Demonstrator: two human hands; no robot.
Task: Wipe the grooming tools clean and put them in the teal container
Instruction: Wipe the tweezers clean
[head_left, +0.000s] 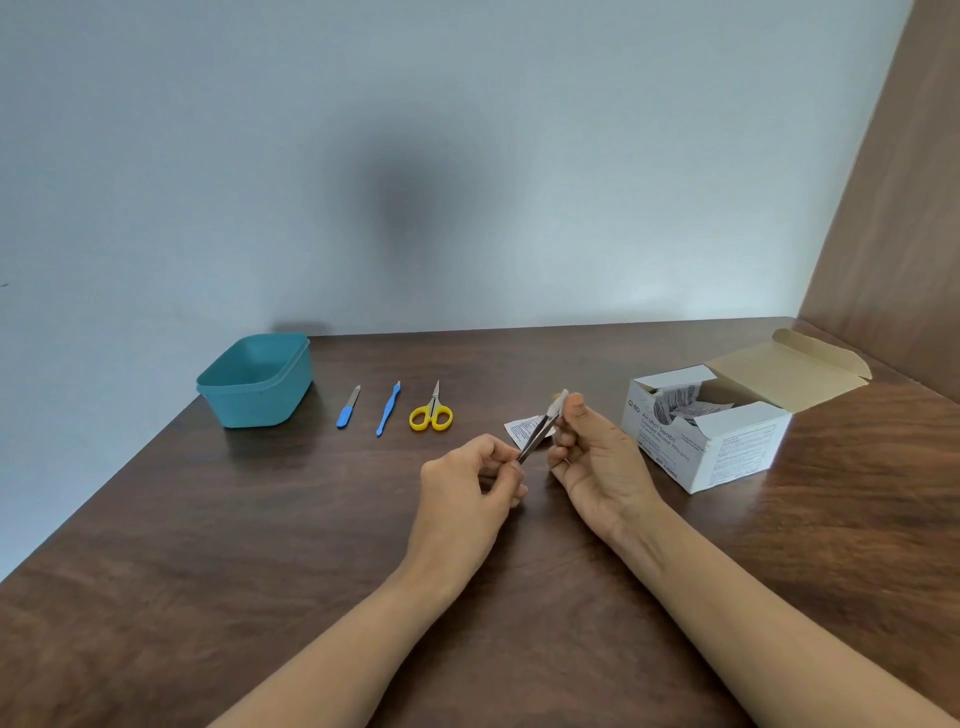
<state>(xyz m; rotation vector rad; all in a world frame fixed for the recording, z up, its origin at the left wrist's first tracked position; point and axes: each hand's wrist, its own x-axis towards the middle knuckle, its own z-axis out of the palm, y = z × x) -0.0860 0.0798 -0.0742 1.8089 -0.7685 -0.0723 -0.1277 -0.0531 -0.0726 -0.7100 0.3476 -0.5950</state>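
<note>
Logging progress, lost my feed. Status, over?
Left grip holds tweezers; right grip pinches swab at their tip. Teal container empty; scissors, file, pusher wait on table. Nothing in the way.

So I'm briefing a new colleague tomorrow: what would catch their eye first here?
The hands at the centre: the left hand pinches a slim metal tool while the right hand holds a white wipe against its far end. Then the yellow scissors, in a row with two blue tools, between the teal container at far left and the open swab box at right.
</note>
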